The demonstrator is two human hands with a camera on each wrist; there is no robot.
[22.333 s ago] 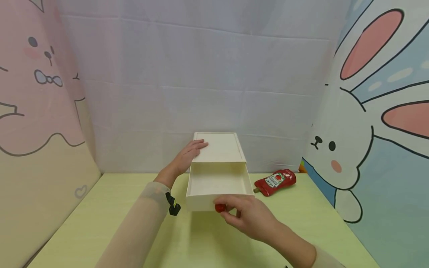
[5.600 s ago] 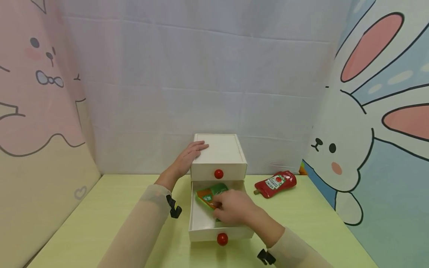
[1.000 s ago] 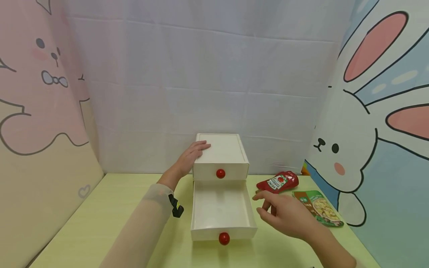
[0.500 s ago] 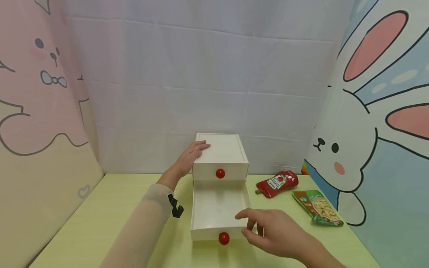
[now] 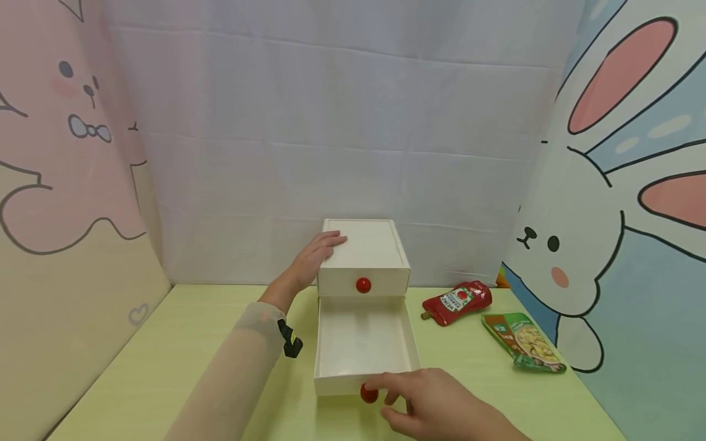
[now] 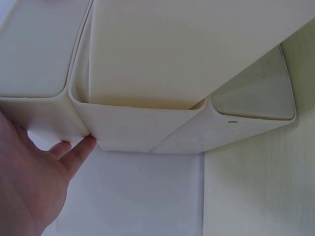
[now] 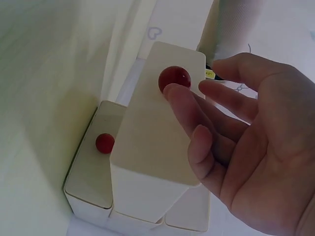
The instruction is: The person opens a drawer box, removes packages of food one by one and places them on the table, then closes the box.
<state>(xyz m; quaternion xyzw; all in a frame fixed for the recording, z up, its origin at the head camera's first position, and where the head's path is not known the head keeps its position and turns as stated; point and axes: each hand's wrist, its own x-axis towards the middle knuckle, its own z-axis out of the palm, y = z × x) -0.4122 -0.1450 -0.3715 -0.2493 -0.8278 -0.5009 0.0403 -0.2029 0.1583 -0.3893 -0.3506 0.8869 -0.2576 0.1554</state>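
A small white drawer cabinet (image 5: 366,245) stands against the back cloth. One lower drawer (image 5: 366,343) is pulled out, with nothing in it; the drawer above is in, its red knob (image 5: 363,285) showing. My left hand (image 5: 305,264) rests on the cabinet's top left edge, and in the left wrist view its fingers (image 6: 78,155) lie along the cabinet's wall. At the front, my right hand (image 5: 436,405) touches the pulled-out drawer's red knob (image 5: 369,397) with a fingertip. In the right wrist view, the thumb stays apart from that knob (image 7: 172,76).
A red ketchup pouch (image 5: 458,302) lies right of the cabinet. In front of it, a green and brown food packet (image 5: 524,343) lies near the right wall panel. Another drawer's red knob (image 7: 105,143) shows in the right wrist view.
Earlier the upper drawer was out and was shut again; the lower one came out. The green packet went from it to the table. My right hand has since moved left to the knob.
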